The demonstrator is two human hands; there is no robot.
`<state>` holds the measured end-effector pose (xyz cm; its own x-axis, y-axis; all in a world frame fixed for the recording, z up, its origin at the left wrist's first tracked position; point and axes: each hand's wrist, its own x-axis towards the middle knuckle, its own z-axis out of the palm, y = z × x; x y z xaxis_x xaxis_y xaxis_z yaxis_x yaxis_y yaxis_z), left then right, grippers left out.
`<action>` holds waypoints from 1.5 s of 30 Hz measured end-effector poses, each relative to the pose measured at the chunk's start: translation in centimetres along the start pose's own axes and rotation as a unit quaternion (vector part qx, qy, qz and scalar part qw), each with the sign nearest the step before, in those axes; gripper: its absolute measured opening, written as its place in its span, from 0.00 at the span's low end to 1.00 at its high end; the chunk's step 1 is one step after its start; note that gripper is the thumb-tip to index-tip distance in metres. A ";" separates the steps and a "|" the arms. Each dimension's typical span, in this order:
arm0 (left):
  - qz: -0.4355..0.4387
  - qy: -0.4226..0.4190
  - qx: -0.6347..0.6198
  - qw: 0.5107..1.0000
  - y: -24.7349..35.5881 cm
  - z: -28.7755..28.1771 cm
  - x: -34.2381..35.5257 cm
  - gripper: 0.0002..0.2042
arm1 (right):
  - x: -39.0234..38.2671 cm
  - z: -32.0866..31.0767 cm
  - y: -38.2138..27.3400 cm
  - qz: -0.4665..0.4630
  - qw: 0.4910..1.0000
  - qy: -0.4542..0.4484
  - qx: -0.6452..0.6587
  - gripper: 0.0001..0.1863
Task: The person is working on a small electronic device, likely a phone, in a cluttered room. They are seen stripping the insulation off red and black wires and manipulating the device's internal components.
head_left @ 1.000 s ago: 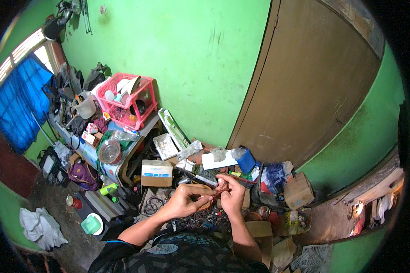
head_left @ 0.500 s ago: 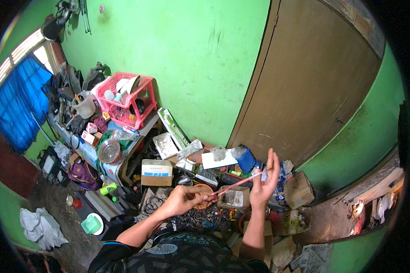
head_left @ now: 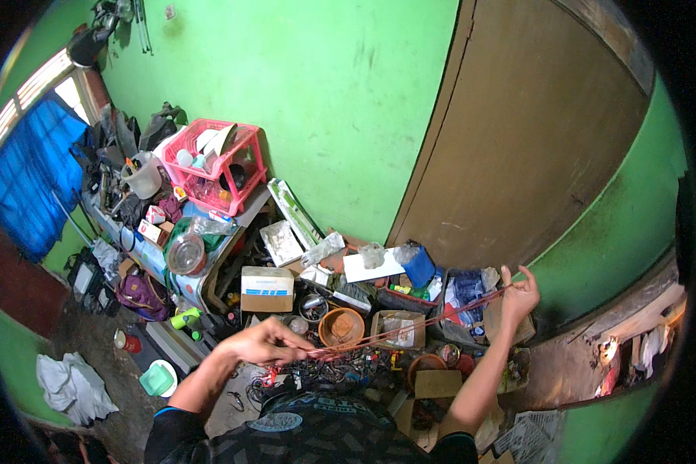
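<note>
A thin reddish cord (head_left: 433, 318), doubled into two strands, is stretched between my hands above the clutter. My left hand (head_left: 271, 342) is closed, pinching one end, where a short bunch of the cord shows at the fingertips. Out to the right and a little higher, my right hand (head_left: 520, 298) holds the other end, the strands reaching its curled fingers while one finger points up. Whether the cord is string or wire, I cannot tell. Below it lie an orange bowl (head_left: 341, 328), an open cardboard box (head_left: 410, 332) and a tangle of cables and small parts (head_left: 356, 366).
At the left, a table bears a pink rack (head_left: 228, 197) and a clear round container (head_left: 186, 256). A white-and-brown carton (head_left: 267, 289) stands near the middle. A blue container (head_left: 418, 267) lies by the brown door (head_left: 518, 139). White plastic (head_left: 73, 388) lies on the floor at left.
My hands have moved apart, the right one outward to the right and the left one to the left. The cord between them is now longer and pulled nearly straight.
</note>
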<state>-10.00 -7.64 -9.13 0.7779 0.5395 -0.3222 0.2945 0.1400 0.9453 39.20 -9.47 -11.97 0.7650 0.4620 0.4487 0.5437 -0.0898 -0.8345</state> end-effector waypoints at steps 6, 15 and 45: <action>-0.028 0.151 -0.181 0.971 -1.5 -4.1 -4.3 0.09 | 2.2 -5.0 6.7 0.019 0.941 -0.043 -0.334 0.27; 0.037 0.097 -0.207 0.973 2.2 0.3 3.7 0.10 | -18.4 6.6 -4.1 -0.129 0.875 -0.421 0.203 0.14; 0.041 0.162 -0.208 0.964 4.7 -3.4 5.5 0.09 | -21.3 6.5 2.1 0.016 0.969 -0.136 0.208 0.09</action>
<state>-6.19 -1.15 -6.26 0.5549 0.7843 -0.2773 -0.0613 0.3710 0.9266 21.84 -13.74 -25.36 0.6291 0.6854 0.3666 0.2922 0.2285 -0.9287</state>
